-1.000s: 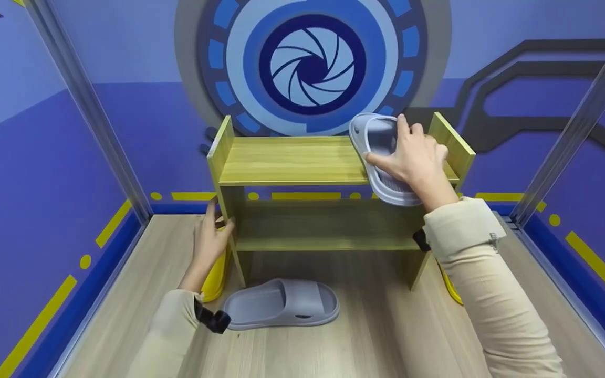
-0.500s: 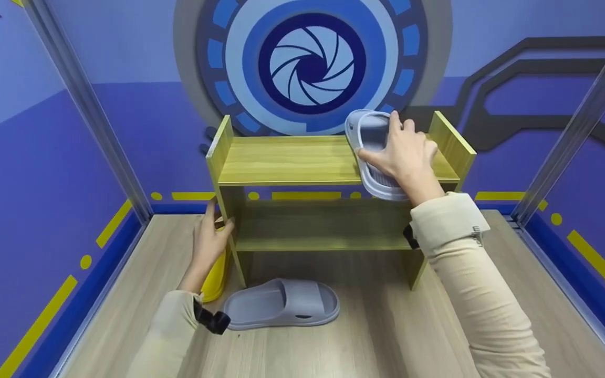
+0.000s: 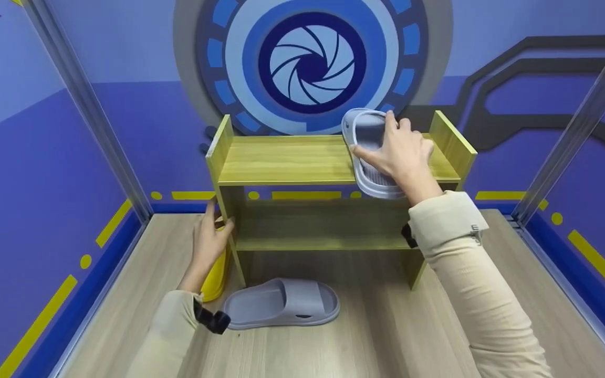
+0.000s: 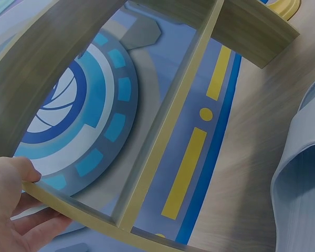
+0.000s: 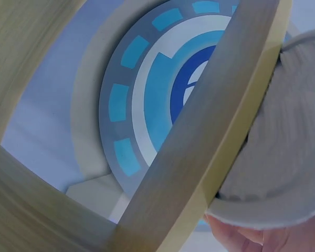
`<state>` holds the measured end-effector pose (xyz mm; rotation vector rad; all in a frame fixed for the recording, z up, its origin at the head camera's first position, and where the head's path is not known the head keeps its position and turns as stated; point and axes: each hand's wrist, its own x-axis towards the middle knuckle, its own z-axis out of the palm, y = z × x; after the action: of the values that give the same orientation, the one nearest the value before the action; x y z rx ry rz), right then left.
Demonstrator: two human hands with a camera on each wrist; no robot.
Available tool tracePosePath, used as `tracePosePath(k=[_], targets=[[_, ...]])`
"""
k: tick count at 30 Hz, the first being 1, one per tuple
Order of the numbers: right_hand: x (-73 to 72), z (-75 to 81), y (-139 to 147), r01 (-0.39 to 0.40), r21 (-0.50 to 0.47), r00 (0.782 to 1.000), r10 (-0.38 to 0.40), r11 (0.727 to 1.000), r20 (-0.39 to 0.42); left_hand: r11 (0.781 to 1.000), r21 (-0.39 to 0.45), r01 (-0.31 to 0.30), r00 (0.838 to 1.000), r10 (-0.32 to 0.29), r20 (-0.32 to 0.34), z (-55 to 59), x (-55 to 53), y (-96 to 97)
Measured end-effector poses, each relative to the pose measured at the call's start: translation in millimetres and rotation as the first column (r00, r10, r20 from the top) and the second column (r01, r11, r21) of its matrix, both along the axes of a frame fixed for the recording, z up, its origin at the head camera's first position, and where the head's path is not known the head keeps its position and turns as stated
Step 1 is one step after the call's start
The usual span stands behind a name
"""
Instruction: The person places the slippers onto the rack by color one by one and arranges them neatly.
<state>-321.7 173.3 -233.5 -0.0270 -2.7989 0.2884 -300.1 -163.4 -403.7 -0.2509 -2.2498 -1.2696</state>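
Note:
My right hand [image 3: 405, 155] holds a grey slide slipper [image 3: 368, 131] over the right half of the top shelf of a small wooden shoe rack [image 3: 287, 157]. Its toe points backward and the near end juts past the shelf's front edge. In the right wrist view the slipper's ribbed sole [image 5: 291, 126] lies right at that edge, with fingers [image 5: 236, 236] below it. On the left, my left hand [image 3: 210, 244] grips the rack's side panel, thumb inside and fingers outside. A matching grey slipper [image 3: 302, 302] lies sideways on the floor in front of the rack.
Something yellow [image 3: 214, 278] stands on the floor left of the rack, partly behind my left hand. Another yellow thing [image 4: 286, 7] shows beyond the rack's far side in the left wrist view. Patterned blue walls [image 3: 134, 136] and metal posts [image 3: 87, 110] enclose the floor.
My right hand has moved the grey slipper a little to the left and slightly upward in view over the top shelf. The left hand and the slipper on the floor stay put.

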Motion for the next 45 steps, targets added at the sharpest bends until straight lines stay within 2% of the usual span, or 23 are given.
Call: tracePosePath(k=[8, 15, 18, 28, 32, 36, 39, 45], targets=[[7.1, 11.0, 29, -0.026, -0.077, 0.998, 0.022, 0.997, -0.064, 0.999, -0.022, -0.023, 1.000, 0.023, 0.005, 0.8, 0.9, 1.0], [13.5, 20.4, 62, -0.001, -0.153, 0.997, -0.011, 0.988, -0.078, 1.000, -0.019, -0.012, 1.000, 0.012, 0.002, 2.1, 0.9, 0.3], [17.3, 22.6, 75, -0.004, -0.176, 0.994, -0.016, 0.984, -0.109, 1.000, -0.019, -0.013, 1.000, 0.013, -0.002, 2.0, 0.3, 0.0], [30.3, 21.0, 104, -0.074, -0.208, 0.953, 0.007, 0.975, -0.304, 0.999, -0.029, -0.034, 0.999, 0.034, -0.023, 1.0, -0.9, -0.3], [31.0, 12.3, 116, -0.149, -0.245, 0.923, 0.046, 0.958, -0.381, 0.999, -0.030, -0.037, 0.999, 0.036, -0.022, 1.4, -0.1, 0.0], [28.4, -3.6, 128, -0.263, -0.277, 0.863, 0.096, 0.924, -0.497, 0.999, -0.023, -0.030, 0.999, 0.030, 0.013, 1.6, 0.5, 0.2], [27.6, -17.5, 135, -0.325, -0.304, 0.830, 0.117, 0.896, -0.545, 1.000, -0.018, -0.022, 0.999, 0.023, 0.039, 1.5, 1.2, 0.7], [28.4, -46.7, 141, -0.371, -0.403, 0.828, 0.102, 0.836, -0.551, 1.000, -0.015, -0.027, 0.998, 0.028, 0.049, 1.2, 1.4, 0.9]])
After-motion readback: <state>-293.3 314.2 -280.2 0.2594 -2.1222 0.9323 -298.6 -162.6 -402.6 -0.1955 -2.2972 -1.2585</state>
